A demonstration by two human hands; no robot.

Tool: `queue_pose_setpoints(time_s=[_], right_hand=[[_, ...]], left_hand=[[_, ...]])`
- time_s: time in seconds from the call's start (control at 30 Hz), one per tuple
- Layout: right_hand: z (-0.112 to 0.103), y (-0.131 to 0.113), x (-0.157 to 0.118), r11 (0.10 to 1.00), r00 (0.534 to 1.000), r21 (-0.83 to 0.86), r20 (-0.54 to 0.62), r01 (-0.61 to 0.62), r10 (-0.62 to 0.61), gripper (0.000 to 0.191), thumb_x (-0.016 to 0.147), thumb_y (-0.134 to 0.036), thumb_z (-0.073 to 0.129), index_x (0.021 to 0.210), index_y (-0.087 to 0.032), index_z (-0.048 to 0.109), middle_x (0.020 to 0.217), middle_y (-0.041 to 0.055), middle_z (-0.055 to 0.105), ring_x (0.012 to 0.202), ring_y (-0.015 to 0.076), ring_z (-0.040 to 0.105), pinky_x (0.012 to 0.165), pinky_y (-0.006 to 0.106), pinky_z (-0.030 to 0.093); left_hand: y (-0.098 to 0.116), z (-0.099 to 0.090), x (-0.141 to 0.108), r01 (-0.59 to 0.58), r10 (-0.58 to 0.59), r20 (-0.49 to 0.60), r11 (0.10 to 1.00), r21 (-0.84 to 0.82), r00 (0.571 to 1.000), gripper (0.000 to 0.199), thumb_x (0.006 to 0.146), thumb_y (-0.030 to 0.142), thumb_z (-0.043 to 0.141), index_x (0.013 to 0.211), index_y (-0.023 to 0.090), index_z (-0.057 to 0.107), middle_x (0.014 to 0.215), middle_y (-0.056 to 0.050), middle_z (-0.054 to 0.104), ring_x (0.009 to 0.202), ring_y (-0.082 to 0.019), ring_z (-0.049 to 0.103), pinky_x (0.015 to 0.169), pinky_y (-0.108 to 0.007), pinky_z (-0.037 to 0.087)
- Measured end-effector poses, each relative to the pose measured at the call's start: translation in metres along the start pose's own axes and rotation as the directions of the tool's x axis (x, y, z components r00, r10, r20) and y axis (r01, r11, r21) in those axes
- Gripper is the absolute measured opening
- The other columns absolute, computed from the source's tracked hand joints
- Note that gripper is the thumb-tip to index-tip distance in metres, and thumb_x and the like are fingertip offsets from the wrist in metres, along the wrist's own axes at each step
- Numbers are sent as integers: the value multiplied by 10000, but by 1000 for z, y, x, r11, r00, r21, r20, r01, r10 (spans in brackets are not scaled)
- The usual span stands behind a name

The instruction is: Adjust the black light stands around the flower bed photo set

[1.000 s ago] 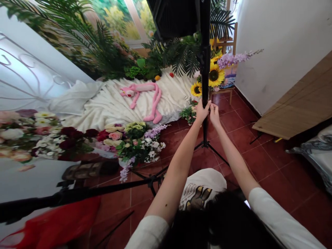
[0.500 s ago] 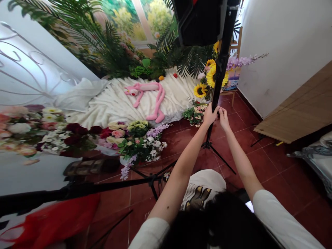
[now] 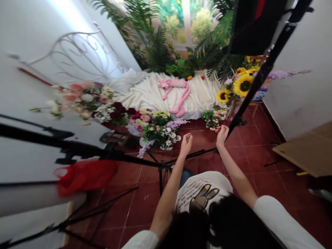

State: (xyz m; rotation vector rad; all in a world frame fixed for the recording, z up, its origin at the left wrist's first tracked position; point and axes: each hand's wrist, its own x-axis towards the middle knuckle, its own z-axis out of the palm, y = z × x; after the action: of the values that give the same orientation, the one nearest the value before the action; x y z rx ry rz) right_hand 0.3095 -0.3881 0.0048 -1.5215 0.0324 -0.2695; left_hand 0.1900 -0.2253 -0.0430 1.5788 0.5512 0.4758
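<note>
My left hand (image 3: 186,144) is in mid-air in front of the flowers, its fingers loosely bent and apart, with nothing visible in it. My right hand (image 3: 222,135) is beside the black light stand (image 3: 255,88), fingers loosely curled toward the left and holding nothing I can see. The stand leans up to the right and has a clamp knob (image 3: 242,121) just right of that hand. A black lamp housing (image 3: 252,31) with a red stripe is at its top.
A second black stand (image 3: 85,147) crosses from the left, its legs on the red tiles. Potted artificial flowers (image 3: 160,133), sunflowers (image 3: 243,84) and a pink plush toy (image 3: 178,84) on a white blanket (image 3: 145,90) lie ahead. A red bag (image 3: 85,176) and a brown board (image 3: 308,148) flank me.
Both hands have come off the light stand's pole. My left hand has moved left and down, away from my right hand. The view has turned, with the stand now farther right.
</note>
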Motion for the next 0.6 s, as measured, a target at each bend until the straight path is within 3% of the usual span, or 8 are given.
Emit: queue_pose_setpoints(time_s=[0.1,0.17,0.3,0.47,0.53,0.6], right_hand=[[38,-10,-21,989,978,82,183,-122,105,322,891,-575,424,905,-259,365,645,-63,516,522,117,515,563,258,535],[65,-18,-37,979,929,92,342,-183,142,284,876,-513,506,896,-250,401,606,-78,522,497,105,498,519,226,505],[122,-30,-73,979,740,42,661,-198,122,300,848,-497,593,868,-232,456,573,-85,533,477,96,505,467,202,463],[194,-39,-122,988,451,15,891,-151,55,410,785,-599,649,842,-227,486,537,-89,538,432,93,481,423,203,424],[220,-44,-141,991,344,13,938,-132,34,427,770,-617,666,830,-229,497,520,-90,535,417,88,473,412,193,399],[244,-50,-160,995,247,13,969,-101,12,439,775,-638,666,809,-228,515,512,-85,533,402,80,459,402,186,370]], left_hand=[[-16,-81,-13,111,-98,-253,993,36,962,269,896,403,591,1055,187,570,1041,-89,684,890,-167,694,930,-357,548],[-21,-132,-27,143,-118,-429,989,26,895,230,906,377,569,1034,185,569,1009,-73,686,877,-158,694,943,-347,541],[-16,-215,-57,130,-91,-688,991,5,720,155,926,315,523,1003,187,565,1020,-63,683,903,-149,689,979,-346,527],[17,-281,-74,76,26,-853,994,77,521,140,908,293,564,1008,195,566,1099,-75,678,1046,-163,663,1041,-363,502],[34,-298,-71,35,33,-865,998,58,500,163,904,287,580,1037,195,565,1145,-89,677,1092,-173,656,1035,-369,509],[50,-308,-64,-44,82,-846,997,69,527,206,904,295,600,1080,192,566,1207,-107,670,1133,-179,650,1042,-365,504]])
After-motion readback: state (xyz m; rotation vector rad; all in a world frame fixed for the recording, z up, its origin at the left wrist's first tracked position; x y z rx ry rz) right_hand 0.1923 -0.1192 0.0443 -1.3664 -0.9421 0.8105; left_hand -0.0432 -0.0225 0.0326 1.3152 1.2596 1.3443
